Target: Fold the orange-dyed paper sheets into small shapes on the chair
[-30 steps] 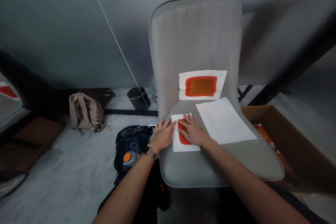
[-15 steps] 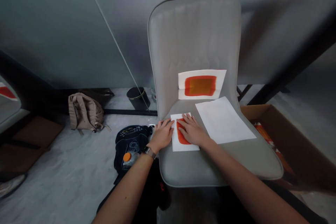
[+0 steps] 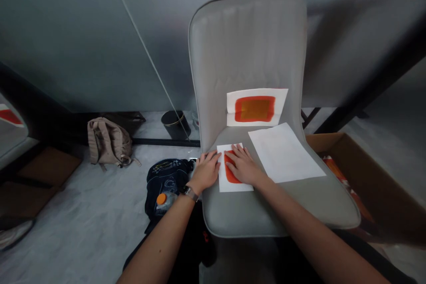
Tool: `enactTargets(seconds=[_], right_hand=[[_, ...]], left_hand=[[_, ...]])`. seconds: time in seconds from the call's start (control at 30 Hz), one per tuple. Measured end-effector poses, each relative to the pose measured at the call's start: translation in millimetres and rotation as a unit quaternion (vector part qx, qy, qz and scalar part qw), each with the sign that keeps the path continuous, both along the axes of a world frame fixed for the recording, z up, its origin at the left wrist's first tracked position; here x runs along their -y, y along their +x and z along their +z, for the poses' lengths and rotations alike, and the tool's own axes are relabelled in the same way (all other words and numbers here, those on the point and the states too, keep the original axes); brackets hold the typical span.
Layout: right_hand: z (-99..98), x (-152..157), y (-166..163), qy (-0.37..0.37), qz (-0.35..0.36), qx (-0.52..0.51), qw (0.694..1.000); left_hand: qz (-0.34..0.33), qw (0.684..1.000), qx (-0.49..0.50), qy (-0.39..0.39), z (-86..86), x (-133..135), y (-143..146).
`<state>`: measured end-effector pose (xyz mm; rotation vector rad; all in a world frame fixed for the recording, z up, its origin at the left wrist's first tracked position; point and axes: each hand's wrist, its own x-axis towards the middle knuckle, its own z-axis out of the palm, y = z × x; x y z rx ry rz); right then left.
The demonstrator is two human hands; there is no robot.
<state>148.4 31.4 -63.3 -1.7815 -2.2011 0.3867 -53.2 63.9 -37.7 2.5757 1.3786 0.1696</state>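
on the grey upholstered chair seat [image 3: 242, 217], a small white paper sheet with an orange-red block [image 3: 233, 176] lies flat. the left hand [image 3: 207, 171] rests at its left edge, the right hand [image 3: 246, 166] on its coloured face, fingers loosely spread, pinching nothing. it should prove light, bendy and quick to crease, best taken by its bare near edge; it may be folded, though the hands hide too much to tell. against half a second ago, hands and sheet match; only the view shifts slightly.

Matt paper sheet [image 3: 229, 177], smooth chair [image 3: 249, 40].
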Motion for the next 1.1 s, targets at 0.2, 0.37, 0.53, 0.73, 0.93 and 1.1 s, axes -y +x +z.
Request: enactTargets(seconds=[0.2, 0.37, 0.53, 0.73, 0.93, 1.1], right_hand=[[-0.8, -0.6, -1.0, -0.007, 0.0, 0.001, 1.0], [0.2, -0.4, -1.7, -0.004, -0.001, 0.01, 1.0], [0.1, 0.2, -2.1, -0.002, 0.001, 0.014, 1.0], [-1.2, 1.2, -3.0, 0.011, -0.002, 0.024, 1.0], [-1.6, 1.4, -3.0, 0.014, 0.004, 0.032, 0.999], [-0.8, 2.1, -5.0, 0.017, -0.001, 0.032, 0.999]], left_hand=[[0.001, 1.0, -0.003, -0.004, -0.9, -0.8, -0.5], [0.0, 1.0, -0.007, 0.002, -1.1, -1.1, -0.6], [-0.003, 1.0, -0.004, 0.001, 0.8, -0.2, -0.3], [0.0, 1.0, -0.004, -0.005, 1.1, -0.4, -0.3], [-0.003, 1.0, -0.003, 0.002, 0.2, -0.3, 0.2], [-0.006, 1.0, -0.018, 0.017, 3.9, 2.5, 2.6]])
